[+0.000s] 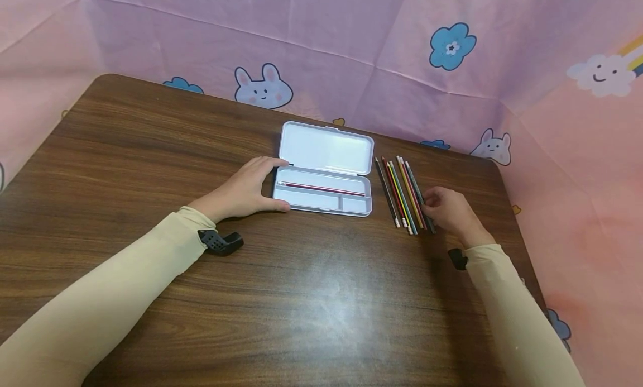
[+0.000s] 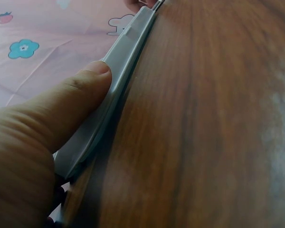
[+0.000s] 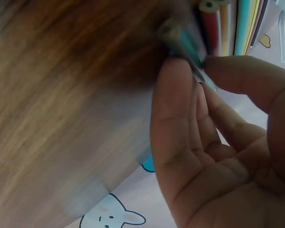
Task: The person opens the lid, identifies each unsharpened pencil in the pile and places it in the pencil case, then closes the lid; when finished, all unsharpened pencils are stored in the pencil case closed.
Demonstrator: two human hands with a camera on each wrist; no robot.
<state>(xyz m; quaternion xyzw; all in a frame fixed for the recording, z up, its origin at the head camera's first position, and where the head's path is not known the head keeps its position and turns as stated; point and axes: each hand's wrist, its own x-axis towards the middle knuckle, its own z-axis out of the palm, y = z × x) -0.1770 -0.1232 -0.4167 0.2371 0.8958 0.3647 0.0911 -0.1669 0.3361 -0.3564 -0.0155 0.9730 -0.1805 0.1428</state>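
Note:
A white pencil case point(image 1: 306, 200) lies with its lid point(image 1: 326, 147) raised. One red pencil point(image 1: 324, 187) with a white end rests in its long compartment. My left hand point(image 1: 241, 190) holds the case at its left end, the thumb point(image 2: 92, 83) on the front edge and the index finger near the hinge. To the right of the case, several pencils point(image 1: 394, 189) lie roughly side by side. At their right edge my right hand point(image 1: 452, 211) pinches a dark greenish pencil point(image 3: 187, 42) between thumb and index finger. That pencil looks blurred in the right wrist view.
Everything lies on a brown wood-grain table point(image 1: 281, 297). A pink and purple cloth point(image 1: 331, 29) with cartoon rabbits and flowers hangs behind the table and along its right side. Both wrists carry black straps.

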